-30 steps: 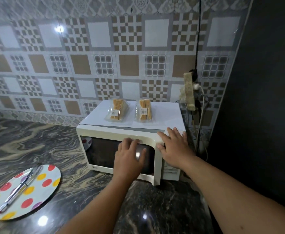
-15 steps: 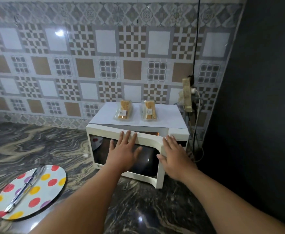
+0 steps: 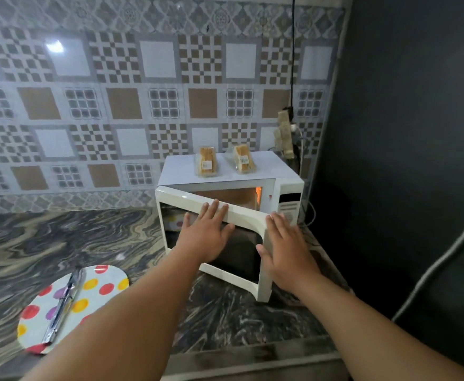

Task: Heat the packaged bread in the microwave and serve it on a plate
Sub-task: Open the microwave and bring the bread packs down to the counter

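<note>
A white microwave [image 3: 288,185] stands on the dark marble counter by the right wall. Its door [image 3: 189,198] is swung partly open, and the lit cavity [image 3: 233,195] shows behind it. Two clear packs of bread lie on its top, one on the left [image 3: 206,161] and one on the right [image 3: 243,158]. My left hand [image 3: 203,233] lies flat on the door's front, fingers spread. My right hand [image 3: 285,250] rests on the door's free right edge with its fingers apart. A spotted plate [image 3: 98,284] sits at the counter's front left.
Metal tongs [image 3: 63,301] lie across the plate. A power strip [image 3: 284,133] with cables hangs on the tiled wall behind the microwave. A dark wall closes off the right side. The counter's front edge [image 3: 252,356] runs just below my forearms.
The microwave door has swung from nearly shut to partly open, with both hands moving with it. The view has pulled back, and the lit cavity now shows.
</note>
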